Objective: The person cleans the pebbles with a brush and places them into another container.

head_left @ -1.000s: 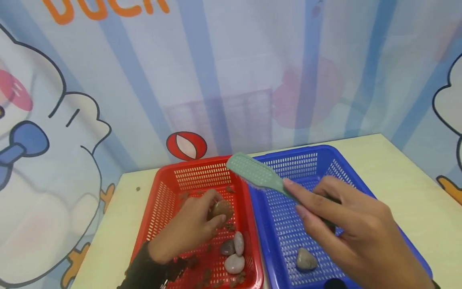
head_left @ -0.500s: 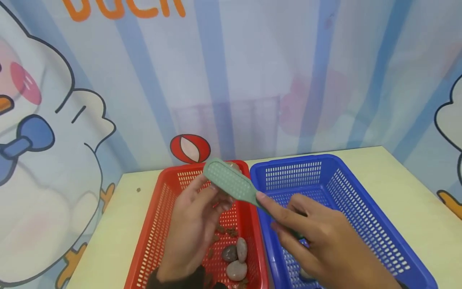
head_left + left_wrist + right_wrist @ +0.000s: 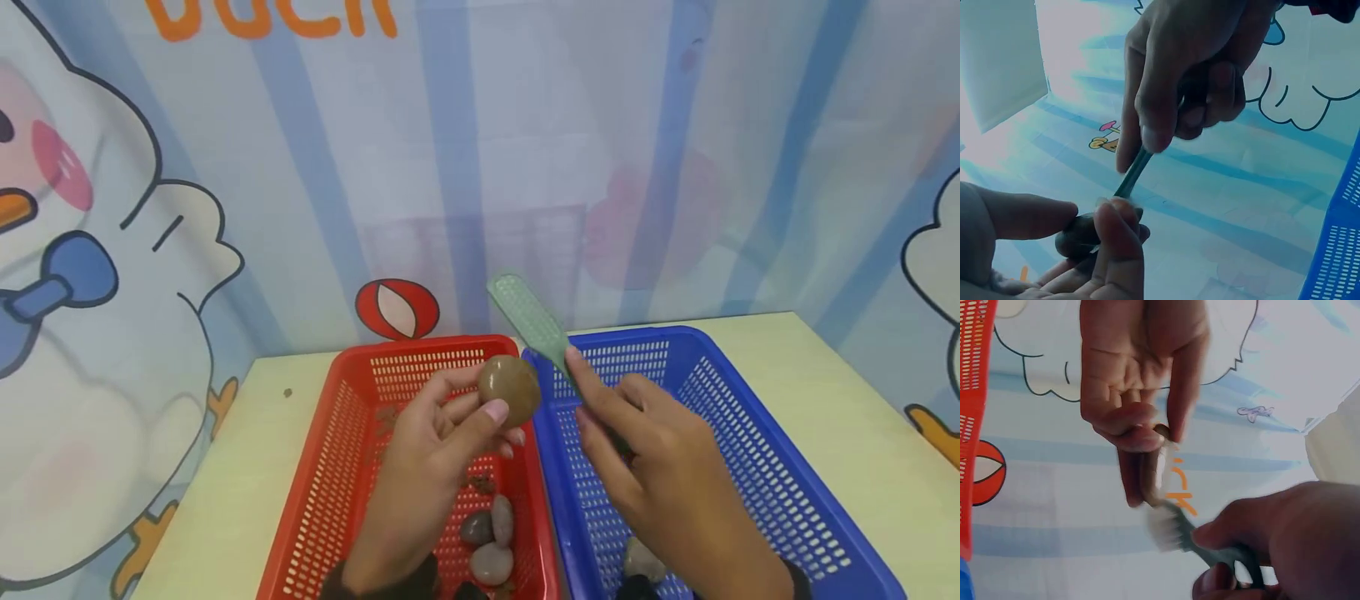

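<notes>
My left hand (image 3: 427, 467) pinches a smooth brown stone (image 3: 510, 387) between thumb and fingers, raised over the red basket (image 3: 318, 483). My right hand (image 3: 667, 467) grips a green brush (image 3: 528, 317) by its handle, index finger laid along the neck. White bristles (image 3: 1165, 528) show beneath the brush head in the right wrist view, close to the stone's edge. From the left wrist, the brush neck (image 3: 1132, 175) slopes down to the stone (image 3: 1075, 237), partly hidden by my fingers. The blue basket (image 3: 738, 417) lies below my right hand.
Three stones, a dark one (image 3: 476, 527), a long grey one (image 3: 502, 518) and a pale one (image 3: 492, 563), lie in the red basket among brown crumbs (image 3: 480, 483). Another stone (image 3: 643, 560) sits in the blue basket. A printed curtain (image 3: 517, 125) hangs behind the table (image 3: 225, 483).
My left hand has lifted the brown stone out of the red basket. The brush swung left across the stone, then moved back up and right, leaving the stone in sight.
</notes>
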`<action>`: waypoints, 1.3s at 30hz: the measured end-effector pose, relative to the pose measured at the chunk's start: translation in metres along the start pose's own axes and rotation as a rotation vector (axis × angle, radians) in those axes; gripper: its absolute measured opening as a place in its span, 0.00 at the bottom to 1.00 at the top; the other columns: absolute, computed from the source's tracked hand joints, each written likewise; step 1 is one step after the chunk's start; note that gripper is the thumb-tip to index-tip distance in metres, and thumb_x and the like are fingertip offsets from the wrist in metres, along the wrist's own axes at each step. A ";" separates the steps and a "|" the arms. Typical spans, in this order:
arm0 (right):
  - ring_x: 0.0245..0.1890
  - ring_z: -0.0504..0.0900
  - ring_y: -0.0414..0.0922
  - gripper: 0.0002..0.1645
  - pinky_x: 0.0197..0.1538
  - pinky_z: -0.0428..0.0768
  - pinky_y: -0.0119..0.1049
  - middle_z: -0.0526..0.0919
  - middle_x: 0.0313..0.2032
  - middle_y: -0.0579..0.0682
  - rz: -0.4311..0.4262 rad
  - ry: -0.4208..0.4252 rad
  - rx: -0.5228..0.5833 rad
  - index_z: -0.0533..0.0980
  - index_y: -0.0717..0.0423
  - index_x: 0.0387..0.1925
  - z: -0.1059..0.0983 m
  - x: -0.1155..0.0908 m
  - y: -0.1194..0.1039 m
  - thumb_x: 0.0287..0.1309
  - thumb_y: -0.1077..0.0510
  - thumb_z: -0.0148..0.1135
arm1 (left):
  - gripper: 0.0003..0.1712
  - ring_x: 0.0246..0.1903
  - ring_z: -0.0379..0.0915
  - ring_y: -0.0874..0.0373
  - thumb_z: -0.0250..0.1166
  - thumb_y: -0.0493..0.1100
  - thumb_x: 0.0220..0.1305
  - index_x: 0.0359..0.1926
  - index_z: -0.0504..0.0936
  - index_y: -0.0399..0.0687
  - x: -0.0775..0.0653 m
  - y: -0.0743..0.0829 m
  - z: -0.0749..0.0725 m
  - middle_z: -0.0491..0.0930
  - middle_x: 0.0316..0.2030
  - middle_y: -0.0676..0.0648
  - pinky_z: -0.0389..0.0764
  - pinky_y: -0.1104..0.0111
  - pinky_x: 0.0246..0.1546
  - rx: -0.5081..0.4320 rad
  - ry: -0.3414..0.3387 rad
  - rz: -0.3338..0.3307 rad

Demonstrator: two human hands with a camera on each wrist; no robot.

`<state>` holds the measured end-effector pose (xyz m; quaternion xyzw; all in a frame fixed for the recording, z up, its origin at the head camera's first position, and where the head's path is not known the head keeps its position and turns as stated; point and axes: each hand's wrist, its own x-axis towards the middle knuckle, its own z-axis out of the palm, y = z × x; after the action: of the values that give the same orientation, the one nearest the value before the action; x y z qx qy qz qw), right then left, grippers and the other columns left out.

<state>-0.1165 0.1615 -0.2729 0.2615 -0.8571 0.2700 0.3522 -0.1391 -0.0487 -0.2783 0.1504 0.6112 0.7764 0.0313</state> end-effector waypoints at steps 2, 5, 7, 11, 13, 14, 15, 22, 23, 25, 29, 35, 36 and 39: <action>0.22 0.59 0.33 0.36 0.21 0.62 0.23 0.63 0.26 0.37 0.001 0.034 0.011 0.74 0.50 0.67 -0.002 0.000 -0.001 0.55 0.68 0.69 | 0.23 0.38 0.82 0.45 0.61 0.37 0.72 0.63 0.67 0.37 0.001 -0.001 -0.003 0.82 0.48 0.34 0.82 0.58 0.46 -0.057 0.034 0.018; 0.22 0.60 0.32 0.35 0.22 0.61 0.21 0.63 0.27 0.36 -0.004 0.022 0.070 0.75 0.47 0.66 -0.008 -0.005 -0.005 0.58 0.67 0.69 | 0.21 0.38 0.82 0.47 0.61 0.36 0.72 0.61 0.67 0.36 0.003 -0.003 -0.010 0.81 0.47 0.34 0.83 0.60 0.45 -0.184 0.098 0.046; 0.22 0.60 0.31 0.28 0.22 0.61 0.19 0.64 0.28 0.34 -0.049 -0.007 0.113 0.75 0.47 0.66 -0.010 -0.008 -0.008 0.66 0.60 0.65 | 0.20 0.38 0.82 0.47 0.59 0.37 0.73 0.61 0.67 0.34 0.004 -0.003 -0.015 0.79 0.47 0.34 0.82 0.60 0.47 -0.272 0.113 0.066; 0.24 0.60 0.30 0.24 0.23 0.60 0.18 0.65 0.29 0.35 -0.178 -0.065 0.155 0.73 0.46 0.68 -0.004 -0.011 -0.009 0.77 0.47 0.49 | 0.19 0.43 0.79 0.48 0.55 0.36 0.75 0.63 0.66 0.35 0.004 -0.001 -0.021 0.76 0.51 0.34 0.80 0.58 0.51 -0.347 0.091 0.091; 0.24 0.59 0.29 0.26 0.23 0.60 0.17 0.64 0.29 0.35 -0.210 -0.077 0.134 0.71 0.45 0.70 0.000 -0.011 -0.009 0.78 0.44 0.44 | 0.21 0.44 0.80 0.47 0.55 0.36 0.75 0.64 0.64 0.37 0.003 0.000 -0.021 0.77 0.50 0.34 0.79 0.56 0.53 -0.300 0.069 0.078; 0.24 0.59 0.29 0.27 0.23 0.60 0.18 0.64 0.29 0.35 -0.215 -0.075 0.117 0.70 0.44 0.71 0.002 -0.012 -0.009 0.78 0.44 0.43 | 0.21 0.44 0.80 0.46 0.56 0.36 0.74 0.64 0.62 0.38 0.002 0.001 -0.020 0.78 0.49 0.34 0.79 0.56 0.53 -0.268 0.060 0.068; 0.24 0.59 0.29 0.27 0.23 0.60 0.18 0.64 0.29 0.35 -0.211 -0.071 0.089 0.69 0.43 0.71 0.003 -0.012 -0.010 0.78 0.43 0.42 | 0.22 0.43 0.80 0.44 0.57 0.36 0.74 0.64 0.61 0.39 0.001 0.001 -0.019 0.79 0.47 0.34 0.79 0.55 0.53 -0.226 0.043 0.057; 0.23 0.59 0.30 0.25 0.20 0.63 0.22 0.64 0.27 0.37 -0.113 -0.039 -0.012 0.74 0.50 0.67 0.007 -0.006 -0.008 0.76 0.46 0.50 | 0.24 0.39 0.81 0.44 0.59 0.37 0.73 0.63 0.59 0.42 -0.003 0.003 -0.011 0.83 0.45 0.34 0.81 0.54 0.49 -0.020 -0.047 0.017; 0.22 0.59 0.31 0.24 0.20 0.63 0.22 0.64 0.27 0.37 -0.090 -0.026 -0.023 0.76 0.50 0.65 0.006 -0.005 -0.006 0.74 0.49 0.55 | 0.24 0.39 0.81 0.44 0.59 0.36 0.73 0.63 0.58 0.41 -0.003 0.003 -0.010 0.83 0.46 0.34 0.81 0.55 0.48 -0.037 -0.060 0.017; 0.22 0.60 0.32 0.24 0.20 0.64 0.22 0.64 0.26 0.37 -0.043 0.006 -0.036 0.77 0.51 0.64 0.002 -0.002 -0.003 0.66 0.57 0.64 | 0.25 0.39 0.81 0.45 0.59 0.35 0.73 0.64 0.58 0.41 -0.003 0.003 -0.010 0.82 0.47 0.32 0.81 0.57 0.48 -0.092 -0.070 0.014; 0.22 0.64 0.33 0.31 0.21 0.64 0.21 0.67 0.26 0.35 0.030 0.043 -0.014 0.77 0.47 0.64 -0.011 -0.003 -0.003 0.58 0.65 0.69 | 0.25 0.39 0.81 0.46 0.58 0.35 0.73 0.65 0.58 0.39 -0.002 0.002 -0.013 0.78 0.50 0.30 0.81 0.60 0.47 -0.211 0.000 0.022; 0.22 0.61 0.29 0.22 0.22 0.61 0.18 0.66 0.27 0.34 -0.139 -0.016 0.074 0.77 0.45 0.65 -0.011 -0.010 -0.010 0.75 0.47 0.53 | 0.24 0.46 0.78 0.45 0.55 0.36 0.76 0.68 0.61 0.40 0.003 0.000 -0.017 0.71 0.58 0.32 0.79 0.59 0.53 -0.334 0.112 0.058; 0.22 0.60 0.29 0.24 0.22 0.59 0.17 0.66 0.28 0.35 -0.183 -0.027 0.077 0.76 0.46 0.65 -0.008 -0.010 -0.011 0.76 0.45 0.49 | 0.24 0.48 0.78 0.44 0.54 0.35 0.76 0.69 0.61 0.40 0.003 0.000 -0.018 0.71 0.59 0.33 0.78 0.58 0.54 -0.336 0.113 0.067; 0.22 0.57 0.29 0.27 0.22 0.57 0.17 0.64 0.28 0.36 -0.238 -0.037 0.039 0.74 0.45 0.67 0.001 -0.009 -0.012 0.78 0.43 0.42 | 0.24 0.48 0.77 0.43 0.54 0.36 0.76 0.69 0.65 0.41 0.002 0.000 -0.016 0.74 0.57 0.33 0.78 0.58 0.54 -0.287 0.100 0.079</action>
<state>-0.1042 0.1548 -0.2769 0.3734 -0.8209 0.2380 0.3607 -0.1456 -0.0632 -0.2810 0.1295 0.4884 0.8629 -0.0085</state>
